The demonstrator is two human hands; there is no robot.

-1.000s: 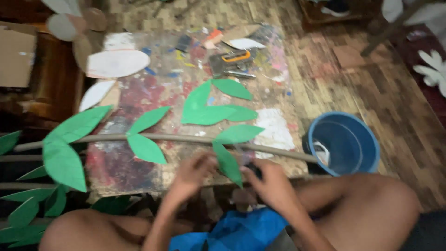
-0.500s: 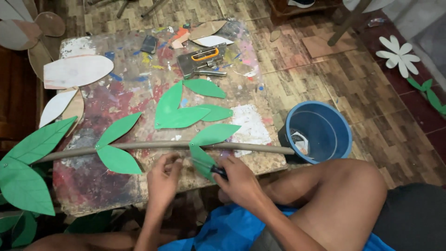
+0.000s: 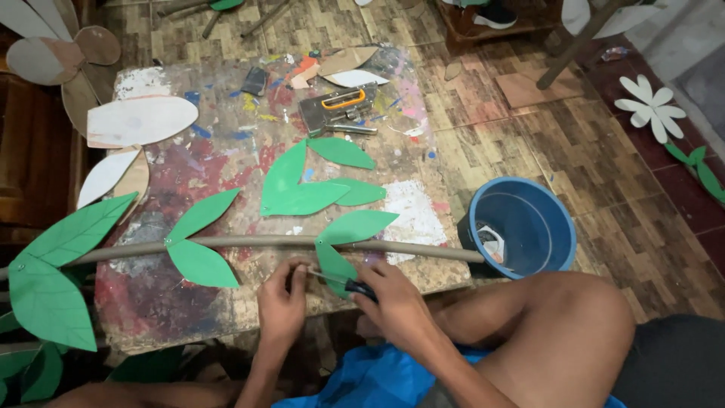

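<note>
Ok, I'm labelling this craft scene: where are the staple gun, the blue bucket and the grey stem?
staple gun (image 3: 337, 110), head view, its metal body.
blue bucket (image 3: 563, 227), head view, its right rim.
grey stem (image 3: 264, 241), head view, its bare middle.

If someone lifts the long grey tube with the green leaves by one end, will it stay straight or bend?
The long grey tube lies straight across the paint-stained board, so it probably stays fairly stiff. Being round, it might roll. Its flat green paper leaves look thin and would likely flop.

grey pole (image 3: 264, 242) lying level, paired green leaves (image 3: 343, 242)
</note>
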